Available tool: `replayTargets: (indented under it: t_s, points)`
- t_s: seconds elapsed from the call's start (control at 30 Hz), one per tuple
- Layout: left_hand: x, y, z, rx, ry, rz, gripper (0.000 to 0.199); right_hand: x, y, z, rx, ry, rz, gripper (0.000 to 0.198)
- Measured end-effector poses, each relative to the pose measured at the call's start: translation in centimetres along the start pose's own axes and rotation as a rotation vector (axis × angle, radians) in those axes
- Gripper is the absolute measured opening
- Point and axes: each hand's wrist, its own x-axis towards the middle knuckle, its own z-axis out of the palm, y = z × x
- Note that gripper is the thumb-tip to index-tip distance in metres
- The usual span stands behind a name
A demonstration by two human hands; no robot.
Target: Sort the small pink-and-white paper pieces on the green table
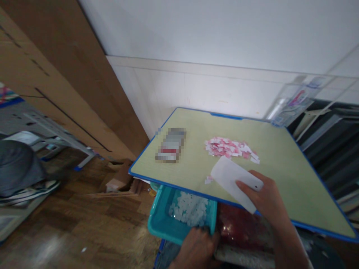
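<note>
My right hand (pixel 262 194) grips a flat white plastic scraper (pixel 230 177) with a small hole near one end. The scraper is tilted over the front part of the pale green table (pixel 297 179). Just beyond it lies a pile of small pink and white pieces (pixel 227 147), and a few loose pieces (pixel 209 179) are by its left edge. Below the table edge, my left hand (pixel 196 243) is closed at the near rim of a teal plastic basin (pixel 161 224); its fingertips are partly hidden. White pieces (pixel 190 207) lie inside the basin.
A blurred-out flat object (pixel 171 145) rests on the table's left side. At the back right stands a clear plastic bottle (pixel 297 101). Under the table is a dark red bag (pixel 242 228). Cardboard (pixel 120 179) lies on the floor; at far left a person's shoe (pixel 30 192) shows.
</note>
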Motion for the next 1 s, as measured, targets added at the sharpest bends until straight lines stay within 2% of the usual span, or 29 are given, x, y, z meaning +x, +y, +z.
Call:
replayTargets:
  t_s: [0.27,0.43,0.57,0.77,1.0]
  points:
    - [0.1,-0.3,0.8,0.014,-0.023,0.007,0.039,0.6,0.4,0.2,-0.074,0.038,-0.024,0.020]
    - [0.2,-0.5,1.2,0.007,-0.029,-0.001,0.034,0.2,0.9,-0.7,-0.125,0.117,0.006,0.022]
    - [0.2,-0.3,1.0,-0.006,-0.019,0.004,0.040,-0.7,0.7,-1.4,-0.173,0.181,0.012,0.021]
    - [0.0,0.0,0.5,-0.013,-0.024,-0.018,0.041,-1.3,-1.0,-0.6,-0.081,0.029,0.005,0.020]
    - [0.0,0.2,-0.3,-0.020,0.000,-0.008,0.039,-1.6,-1.5,0.4,-0.025,-0.107,-0.024,0.017]
